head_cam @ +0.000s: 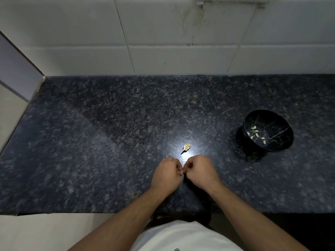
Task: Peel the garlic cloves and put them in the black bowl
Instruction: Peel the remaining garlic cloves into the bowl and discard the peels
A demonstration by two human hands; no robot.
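Two bare hands meet at lower centre of the frame over a dark speckled granite countertop (90, 142) that spans the picture from left to right. Far left: a grey wall panel (16, 66) slants down to the counter's back corner, with pale floor below it. Behind the counter, across the upper frame: white wall tiles (163, 33), stained near upper centre-right. Left hand (167, 175): knuckles up, fingers curled inward toward the palm, fingertips pressed against those of the other hand; what they pinch is too small and hidden to make out, so a garlic clove there cannot be confirmed. Right hand (200, 172): mirror posture, fingers curled shut, thumb side touching the left hand at the meeting point. Just beyond the hands, in a bright glare patch on the stone: one scrap of garlic skin (186, 148), pale yellow with a dark tip, lying apart from both hands. Right of the hands, near them on the counter: a small pale fleck (252, 169), unidentifiable. Right of frame, well apart from the hands: black bowl (282, 142) with thin gold crack-like lines, standing upright on a foot, holding several peeled garlic cloves (256, 133) scattered over its bottom. Bottom centre: white shirt (181, 238) of the person, both bare forearms rising from it to the hands.
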